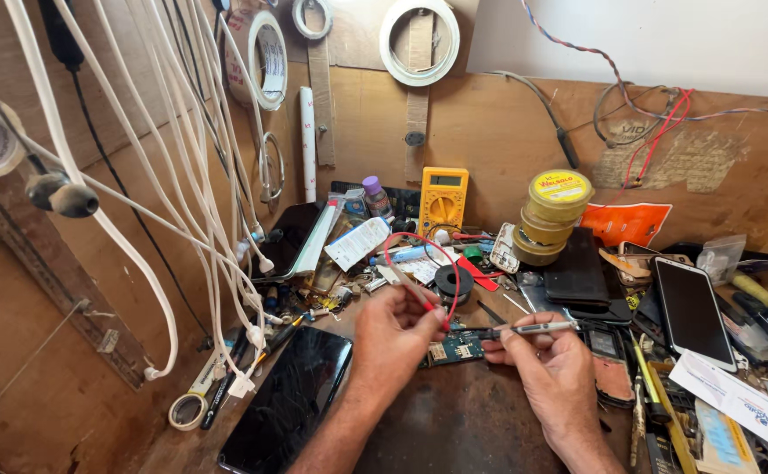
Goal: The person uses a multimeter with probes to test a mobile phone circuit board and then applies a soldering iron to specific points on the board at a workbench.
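My left hand (394, 335) grips a red test probe (425, 303) whose red wire (450, 254) loops up toward a yellow multimeter (443, 199) at the back. A thin metal-handled tool (533, 329) lies level in my right hand (546, 364), its dark tip pointing left. Both tips meet over a small green circuit board (456, 349) lying on the dark bench between my hands.
A black phone (287, 399) lies face up at the front left. Stacked yellow tins (551, 215), a black tape roll (448, 283), several phones (691, 309), and tools crowd the right. White cables (182, 175) hang at left, with tape rolls (419, 39) on the wooden wall.
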A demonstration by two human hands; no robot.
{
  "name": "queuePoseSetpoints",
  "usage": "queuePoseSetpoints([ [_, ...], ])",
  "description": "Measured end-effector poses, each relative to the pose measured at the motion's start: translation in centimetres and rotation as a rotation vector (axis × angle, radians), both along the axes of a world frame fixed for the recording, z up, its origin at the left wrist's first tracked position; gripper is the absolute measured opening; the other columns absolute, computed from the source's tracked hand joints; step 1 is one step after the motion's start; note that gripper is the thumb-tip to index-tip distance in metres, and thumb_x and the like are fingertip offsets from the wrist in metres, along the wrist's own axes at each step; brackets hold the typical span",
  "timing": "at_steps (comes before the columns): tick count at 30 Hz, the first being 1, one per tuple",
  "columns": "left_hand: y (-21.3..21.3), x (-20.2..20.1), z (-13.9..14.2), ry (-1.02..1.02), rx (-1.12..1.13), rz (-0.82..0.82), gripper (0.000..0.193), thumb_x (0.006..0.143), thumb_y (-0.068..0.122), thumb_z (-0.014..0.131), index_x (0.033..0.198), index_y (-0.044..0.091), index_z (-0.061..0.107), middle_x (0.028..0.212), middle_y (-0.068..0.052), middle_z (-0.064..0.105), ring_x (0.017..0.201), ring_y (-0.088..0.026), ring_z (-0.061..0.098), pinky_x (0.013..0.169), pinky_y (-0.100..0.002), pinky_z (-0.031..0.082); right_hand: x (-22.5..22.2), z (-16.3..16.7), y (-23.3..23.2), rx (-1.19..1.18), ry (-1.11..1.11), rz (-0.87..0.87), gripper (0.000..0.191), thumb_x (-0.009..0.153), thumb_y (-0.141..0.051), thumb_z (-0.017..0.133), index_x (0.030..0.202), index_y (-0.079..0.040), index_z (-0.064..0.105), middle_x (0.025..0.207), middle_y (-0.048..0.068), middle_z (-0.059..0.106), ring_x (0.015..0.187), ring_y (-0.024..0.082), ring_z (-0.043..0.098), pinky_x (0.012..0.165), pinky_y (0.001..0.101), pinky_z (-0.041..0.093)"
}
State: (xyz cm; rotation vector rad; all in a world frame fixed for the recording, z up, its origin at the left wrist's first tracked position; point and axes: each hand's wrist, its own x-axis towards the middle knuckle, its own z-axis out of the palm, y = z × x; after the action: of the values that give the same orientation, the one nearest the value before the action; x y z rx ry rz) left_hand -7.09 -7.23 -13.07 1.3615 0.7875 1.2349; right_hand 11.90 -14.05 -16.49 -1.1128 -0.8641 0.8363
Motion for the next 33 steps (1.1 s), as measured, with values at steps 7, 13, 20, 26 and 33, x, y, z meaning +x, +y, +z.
queuePoseSetpoints([
  [7,-0.8,0.3,-0.3,0.100,0.021,0.016,0.014,0.084,-0.004,0.071,0.097,-0.004,0.065,0.088,-0.009,0.075,0.076,-0.014,0.078,0.067,-0.027,0.065,-0.2,-0.4,-0.3,-0.005,-0.205,0.001,0.012,0.092,-0.002,0.063,0.102,0.002,0.058,0.094,0.016,0.078,0.077,0.018,0.074,0.071,0.0330,0.063],
  [13,-1.0,0.4,-0.2,0.127,0.017,0.015,0.011,0.084,-0.004,0.072,0.094,-0.004,0.065,0.086,-0.010,0.075,0.075,-0.014,0.077,0.065,-0.028,0.064,0.0,-0.9,-0.1,-0.043,-0.252,-0.002,0.013,0.091,-0.003,0.065,0.102,0.000,0.059,0.091,0.014,0.076,0.074,0.017,0.073,0.068,0.0322,0.062],
  [20,-1.1,0.4,-0.3,0.191,0.049,0.032,0.010,0.085,-0.001,0.073,0.092,-0.002,0.067,0.083,-0.008,0.077,0.074,-0.012,0.076,0.064,-0.027,0.063,0.4,-1.3,0.2,-0.048,-0.196,0.014,0.014,0.090,-0.004,0.065,0.102,-0.001,0.058,0.092,0.012,0.076,0.075,0.016,0.073,0.067,0.0315,0.062],
  [26,-1.2,0.7,-0.6,0.234,0.070,0.049,0.011,0.084,0.001,0.075,0.092,0.000,0.068,0.080,-0.007,0.077,0.073,-0.010,0.075,0.063,-0.026,0.061,0.4,-1.2,-0.1,-0.073,-0.213,0.003,0.014,0.090,-0.003,0.066,0.102,0.000,0.059,0.090,0.011,0.075,0.075,0.015,0.073,0.066,0.0297,0.063],
  [33,-1.2,0.7,-0.9,0.241,0.086,0.047,0.011,0.084,0.001,0.076,0.092,0.001,0.067,0.080,-0.006,0.076,0.073,-0.009,0.074,0.063,-0.025,0.060,0.3,-1.4,-0.2,-0.057,-0.207,0.001,0.015,0.090,-0.004,0.067,0.102,-0.001,0.059,0.088,0.011,0.075,0.073,0.015,0.073,0.065,0.0292,0.062],
])
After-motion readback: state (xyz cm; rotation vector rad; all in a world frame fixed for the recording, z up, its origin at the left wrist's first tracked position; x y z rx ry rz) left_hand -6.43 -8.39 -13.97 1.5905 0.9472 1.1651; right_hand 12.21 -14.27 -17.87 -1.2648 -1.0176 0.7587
